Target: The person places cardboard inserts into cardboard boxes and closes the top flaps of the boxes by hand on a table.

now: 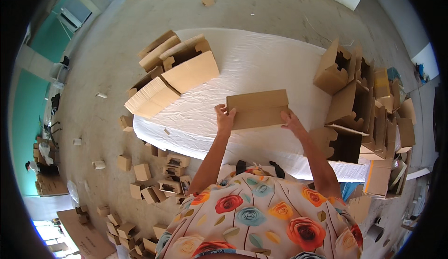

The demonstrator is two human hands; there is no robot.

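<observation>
Between my hands is a long brown cardboard box [259, 110], held at its two ends over a table covered in white cloth [261, 58]. My left hand [225, 118] grips the box's left end, thumb on the near face and fingers round the edge. At the right end, my right hand [291, 120] holds the lower corner with its fingers bent. Several open cardboard boxes [190, 70] stand grouped on the far left of the cloth. More open boxes [347, 105] are stacked along the table's right side.
Many small cardboard boxes [142, 172] lie on the concrete floor [107, 133] left of the table. White rolls [98, 165] are scattered there too. A large flat cardboard sheet [86, 235] lies at the lower left. Cardboard piles [385, 179] crowd the right side.
</observation>
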